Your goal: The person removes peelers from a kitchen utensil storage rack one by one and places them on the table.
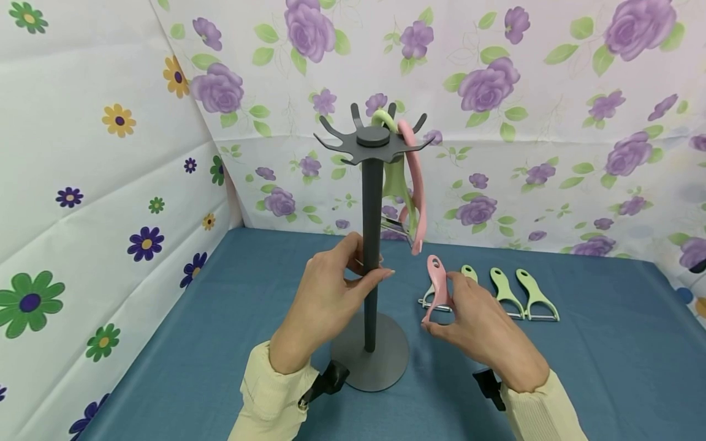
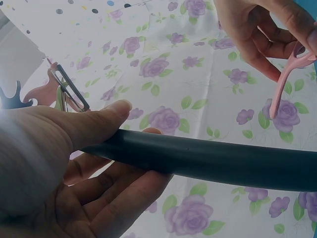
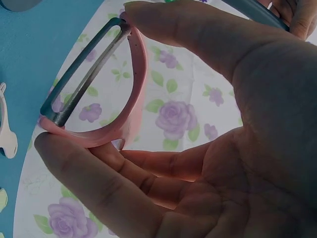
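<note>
A dark grey utensil stand (image 1: 372, 245) with a ring of hooks stands upright on the table. My left hand (image 1: 322, 294) grips its pole between thumb and fingers, as the left wrist view also shows along the pole (image 2: 208, 161). My right hand (image 1: 485, 318) holds a pink peeler (image 1: 439, 283) by its blade end, handle up. In the right wrist view, thumb and fingertips pinch either side of the peeler's forked head (image 3: 140, 74). A light green peeler (image 1: 394, 177) and another pink peeler (image 1: 417, 177) hang from hooks on the stand's right side.
Right of the stand, light green peelers (image 1: 503, 285) (image 1: 532, 288) lie on the blue tablecloth (image 1: 607, 343). Another green one (image 1: 469, 272) is partly behind my right hand, and a further peeler blade (image 1: 427, 301) shows behind the held one. Flowered cloth (image 1: 485, 86) rises behind.
</note>
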Action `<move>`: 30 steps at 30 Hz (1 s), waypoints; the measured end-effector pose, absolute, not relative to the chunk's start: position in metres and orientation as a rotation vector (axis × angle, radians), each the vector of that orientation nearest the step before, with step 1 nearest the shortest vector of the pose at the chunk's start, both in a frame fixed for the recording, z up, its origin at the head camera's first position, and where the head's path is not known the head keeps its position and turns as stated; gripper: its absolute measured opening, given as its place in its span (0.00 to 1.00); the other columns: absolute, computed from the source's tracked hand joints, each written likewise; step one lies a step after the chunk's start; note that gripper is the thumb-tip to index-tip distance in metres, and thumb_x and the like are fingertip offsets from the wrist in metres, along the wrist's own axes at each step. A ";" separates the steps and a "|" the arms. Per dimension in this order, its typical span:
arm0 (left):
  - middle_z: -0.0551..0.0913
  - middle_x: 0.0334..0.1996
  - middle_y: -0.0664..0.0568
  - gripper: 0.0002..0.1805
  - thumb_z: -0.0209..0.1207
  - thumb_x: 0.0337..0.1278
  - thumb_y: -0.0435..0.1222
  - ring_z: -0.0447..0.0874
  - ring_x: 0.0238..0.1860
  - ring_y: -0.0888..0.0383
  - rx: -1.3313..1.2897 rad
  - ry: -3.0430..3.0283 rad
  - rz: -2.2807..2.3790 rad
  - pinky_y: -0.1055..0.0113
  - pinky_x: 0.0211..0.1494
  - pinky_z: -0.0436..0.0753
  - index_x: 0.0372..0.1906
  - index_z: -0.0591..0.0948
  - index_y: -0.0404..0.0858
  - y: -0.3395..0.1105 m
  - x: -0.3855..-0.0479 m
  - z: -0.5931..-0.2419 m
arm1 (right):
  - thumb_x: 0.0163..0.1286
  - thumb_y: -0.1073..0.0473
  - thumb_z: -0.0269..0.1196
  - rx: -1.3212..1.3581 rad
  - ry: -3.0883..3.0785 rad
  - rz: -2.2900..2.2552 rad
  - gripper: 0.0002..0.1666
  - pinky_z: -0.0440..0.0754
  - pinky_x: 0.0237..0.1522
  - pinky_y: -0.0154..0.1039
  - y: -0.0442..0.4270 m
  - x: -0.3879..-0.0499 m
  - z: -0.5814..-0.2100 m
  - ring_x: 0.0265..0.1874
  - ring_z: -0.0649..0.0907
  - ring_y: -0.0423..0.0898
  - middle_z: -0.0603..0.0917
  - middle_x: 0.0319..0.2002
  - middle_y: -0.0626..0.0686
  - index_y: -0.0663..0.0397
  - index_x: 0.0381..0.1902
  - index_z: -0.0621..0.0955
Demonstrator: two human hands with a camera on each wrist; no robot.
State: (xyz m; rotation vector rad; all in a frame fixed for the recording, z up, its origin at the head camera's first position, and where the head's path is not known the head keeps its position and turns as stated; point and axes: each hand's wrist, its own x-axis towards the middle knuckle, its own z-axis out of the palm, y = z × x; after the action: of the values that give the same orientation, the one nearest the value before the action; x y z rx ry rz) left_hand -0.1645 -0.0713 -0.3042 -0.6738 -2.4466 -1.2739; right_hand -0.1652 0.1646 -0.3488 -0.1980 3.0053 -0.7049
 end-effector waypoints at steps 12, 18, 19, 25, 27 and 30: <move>0.86 0.31 0.55 0.12 0.70 0.62 0.41 0.87 0.33 0.63 -0.661 -2.463 -1.249 0.71 0.37 0.88 0.43 0.80 0.42 -0.071 -0.164 -0.303 | 0.52 0.46 0.82 -0.174 2.985 -0.715 0.50 0.87 0.41 0.49 0.164 -0.166 -0.353 0.41 0.84 0.48 0.83 0.44 0.59 0.65 0.64 0.71; 0.86 0.32 0.55 0.12 0.70 0.62 0.41 0.86 0.33 0.63 -0.656 -2.466 -1.265 0.73 0.36 0.87 0.44 0.80 0.42 -0.070 -0.163 -0.303 | 0.51 0.46 0.82 -0.180 2.971 -0.712 0.49 0.87 0.41 0.49 0.165 -0.166 -0.353 0.41 0.84 0.49 0.83 0.43 0.58 0.65 0.62 0.71; 0.86 0.32 0.55 0.12 0.70 0.62 0.41 0.86 0.33 0.63 -0.656 -2.466 -1.267 0.73 0.36 0.87 0.44 0.80 0.42 -0.071 -0.163 -0.303 | 0.51 0.46 0.82 -0.182 2.967 -0.714 0.49 0.87 0.42 0.49 0.165 -0.166 -0.353 0.42 0.85 0.49 0.83 0.43 0.58 0.65 0.61 0.72; 0.86 0.32 0.55 0.12 0.70 0.62 0.41 0.86 0.33 0.63 -0.662 -2.462 -1.274 0.74 0.36 0.87 0.44 0.80 0.42 -0.071 -0.163 -0.302 | 0.51 0.47 0.82 -0.196 2.948 -0.722 0.48 0.87 0.46 0.52 0.166 -0.167 -0.355 0.45 0.86 0.50 0.84 0.46 0.58 0.65 0.61 0.72; 0.86 0.32 0.55 0.12 0.70 0.62 0.41 0.86 0.33 0.63 -0.663 -2.461 -1.272 0.74 0.36 0.87 0.44 0.80 0.42 -0.071 -0.164 -0.302 | 0.51 0.47 0.82 -0.199 2.947 -0.718 0.49 0.87 0.47 0.52 0.166 -0.167 -0.355 0.45 0.86 0.50 0.84 0.45 0.58 0.65 0.62 0.72; 0.86 0.31 0.55 0.12 0.70 0.62 0.42 0.86 0.33 0.63 -0.660 -2.462 -1.274 0.73 0.36 0.87 0.43 0.80 0.42 -0.071 -0.164 -0.302 | 0.51 0.48 0.82 -0.205 2.944 -0.712 0.51 0.87 0.47 0.53 0.167 -0.167 -0.356 0.44 0.85 0.49 0.84 0.45 0.58 0.65 0.65 0.71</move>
State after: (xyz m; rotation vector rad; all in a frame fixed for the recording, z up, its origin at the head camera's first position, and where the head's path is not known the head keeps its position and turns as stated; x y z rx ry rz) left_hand -0.1636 -0.0705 -0.3021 -0.6598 -2.4624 -1.2743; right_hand -0.1675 0.1666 -0.3555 -0.2049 2.9437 -0.7117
